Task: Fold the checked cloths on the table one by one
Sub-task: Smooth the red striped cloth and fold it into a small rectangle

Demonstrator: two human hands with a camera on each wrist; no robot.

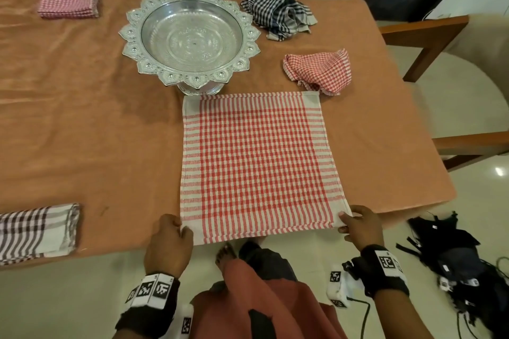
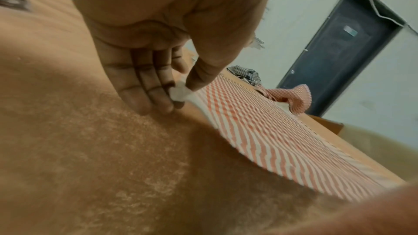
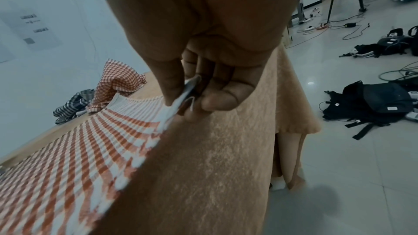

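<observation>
A red-and-white checked cloth (image 1: pixel 256 162) lies spread flat on the orange-covered table (image 1: pixel 82 118), its near edge hanging over the table's front. My left hand (image 1: pixel 172 239) pinches the near left corner of this cloth (image 2: pixel 260 131) between thumb and fingers (image 2: pixel 158 96). My right hand (image 1: pixel 358 226) pinches the near right corner of the cloth (image 3: pixel 79 149); its thumb and fingers (image 3: pixel 224 99) are curled round the hem. A crumpled red checked cloth (image 1: pixel 319 71) and a crumpled black checked cloth (image 1: pixel 278 15) lie beyond it.
An ornate silver pedestal tray (image 1: pixel 190 36) stands behind the spread cloth. Folded cloths lie at the far left (image 1: pixel 68 3) and at the near left edge (image 1: pixel 35 228). A wooden chair (image 1: pixel 429 44) stands to the right. Black bags and cables (image 1: pixel 462 264) lie on the floor.
</observation>
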